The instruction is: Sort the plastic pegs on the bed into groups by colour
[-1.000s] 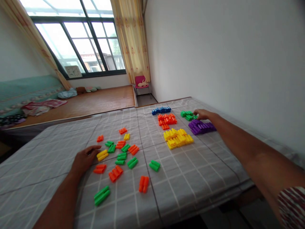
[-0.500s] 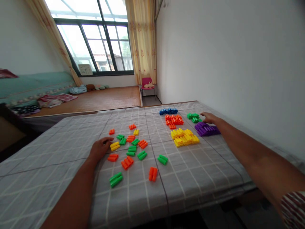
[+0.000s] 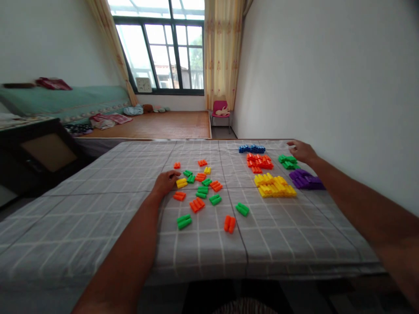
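Observation:
My left hand rests on the cloth at the left of the scattered pieces, fingers loosely curved and apart. Its fingertips are right by a yellow piece, but I see no grip on it. Around it lie small joined plastic tubes, among them a green piece, an orange piece and several more. At the far right, my right hand hovers just beyond the green pile, thumb and forefinger apart with nothing visible between them. The purple pile lies below that wrist, partly covered by the forearm.
Piles sorted by colour stand on the right of the checked cloth: blue, orange and yellow. A white wall runs along the right. A dark cabinet stands at the left.
The camera view has swung left and scene things sit further right. My right hand has moved off the near side of the green pile to beyond it. My left hand stays by the yellow piece.

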